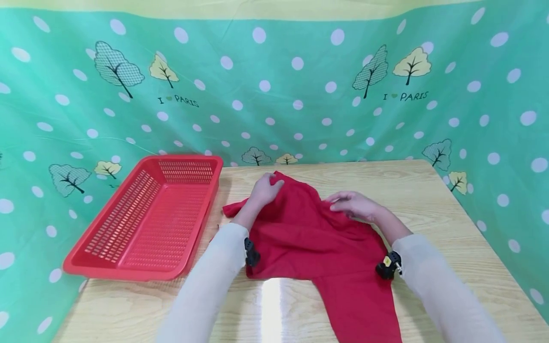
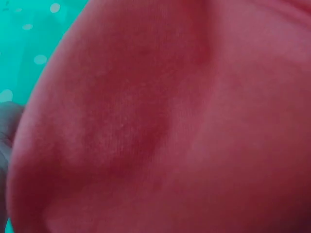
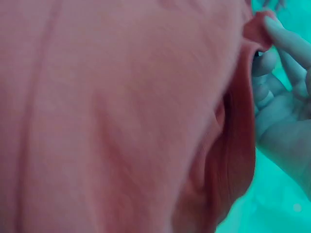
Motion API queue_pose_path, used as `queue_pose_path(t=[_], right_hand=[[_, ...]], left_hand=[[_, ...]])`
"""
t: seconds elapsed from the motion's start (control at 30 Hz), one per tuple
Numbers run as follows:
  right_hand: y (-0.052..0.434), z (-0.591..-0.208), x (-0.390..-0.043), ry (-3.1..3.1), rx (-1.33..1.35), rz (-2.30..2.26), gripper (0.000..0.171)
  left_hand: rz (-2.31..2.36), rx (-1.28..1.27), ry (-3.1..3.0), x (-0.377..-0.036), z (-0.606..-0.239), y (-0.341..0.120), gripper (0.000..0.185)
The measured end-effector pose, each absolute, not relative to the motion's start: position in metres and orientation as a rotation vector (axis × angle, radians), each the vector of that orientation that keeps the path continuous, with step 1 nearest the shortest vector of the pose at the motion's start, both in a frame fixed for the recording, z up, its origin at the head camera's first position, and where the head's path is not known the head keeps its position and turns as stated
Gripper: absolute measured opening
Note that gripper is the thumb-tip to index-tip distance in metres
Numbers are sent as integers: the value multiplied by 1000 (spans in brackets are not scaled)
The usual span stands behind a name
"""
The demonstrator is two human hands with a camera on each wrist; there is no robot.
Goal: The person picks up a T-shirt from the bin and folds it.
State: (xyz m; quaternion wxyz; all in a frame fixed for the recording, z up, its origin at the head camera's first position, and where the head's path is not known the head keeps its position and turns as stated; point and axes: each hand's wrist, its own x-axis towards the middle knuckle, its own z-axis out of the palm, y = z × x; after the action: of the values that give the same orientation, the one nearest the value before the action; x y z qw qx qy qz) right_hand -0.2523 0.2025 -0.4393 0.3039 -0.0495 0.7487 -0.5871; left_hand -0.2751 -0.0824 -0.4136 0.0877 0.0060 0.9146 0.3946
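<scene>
A red long-sleeved top (image 1: 300, 243) lies rumpled on the table, its upper part raised between both hands. My left hand (image 1: 265, 189) pinches its far left edge. On the right, my right hand (image 1: 353, 206) grips the far right edge; in the right wrist view, the thumb of that hand (image 3: 286, 116) presses the fabric edge against a finger. One sleeve (image 1: 360, 305) stretches toward the front edge. Red cloth (image 2: 160, 116) fills most of the left wrist view, hiding nearly all of the left hand (image 2: 7, 131).
To the left stands a red plastic basket (image 1: 158, 228) with slotted sides. The light wood table (image 1: 433, 209) is bordered at the back and sides by a green dotted curtain (image 1: 296, 90). Each wrist carries a small black camera.
</scene>
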Motion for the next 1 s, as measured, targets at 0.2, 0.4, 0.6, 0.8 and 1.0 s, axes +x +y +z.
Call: queue_pose_path(t=[0.2, 0.4, 0.6, 0.8, 1.0], right_hand=[[178, -442, -241, 1950, -473, -1128, 30], [175, -444, -245, 2043, -217, -1314, 33], [172, -450, -250, 2251, 195, -1453, 37], [167, -450, -254, 2080, 313, -1663, 26], [183, -437, -258, 2045, 273, -1915, 50]], left_hand=[[1294, -31, 2646, -283, -424, -85, 69], [1254, -54, 2544, -284, -428, -85, 78], [1310, -202, 2546, -290, -433, -89, 50], [1475, -180, 2515, -293, -431, -88, 30], [1911, -48, 2279, -301, -416, -83, 12]])
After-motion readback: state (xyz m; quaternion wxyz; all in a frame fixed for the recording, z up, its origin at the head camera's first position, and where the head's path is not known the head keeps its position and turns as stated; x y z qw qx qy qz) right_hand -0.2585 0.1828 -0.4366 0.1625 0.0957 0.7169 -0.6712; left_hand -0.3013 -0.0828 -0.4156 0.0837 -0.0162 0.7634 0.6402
